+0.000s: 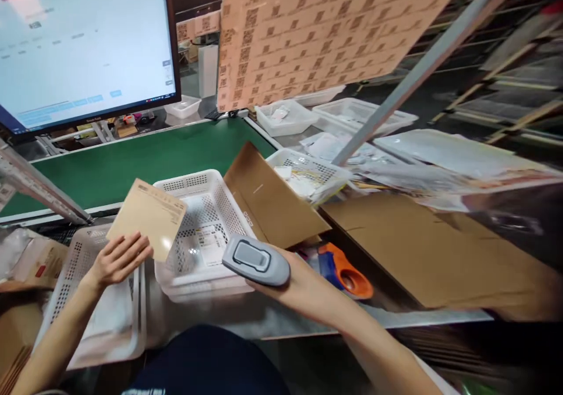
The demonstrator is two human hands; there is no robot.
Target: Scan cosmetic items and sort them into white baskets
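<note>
I saw the white perforated basket [200, 207] on the surface, just in front of the green conveyor belt [132, 160], with one labelled clear bag inside. At the basket's left rim my left hand [116, 260] pinched a tan envelope [147, 218], not yet dropped in. Against its front edge my right hand [281, 281] gripped a grey barcode scanner [255, 259].

A monitor [83, 43] is mounted above a green belt [132, 160]. A sheet of codes [325, 26] is hung at the top. Cardboard [422, 248] is laid flat at right, with an orange tape dispenser [347, 275] beside it.
</note>
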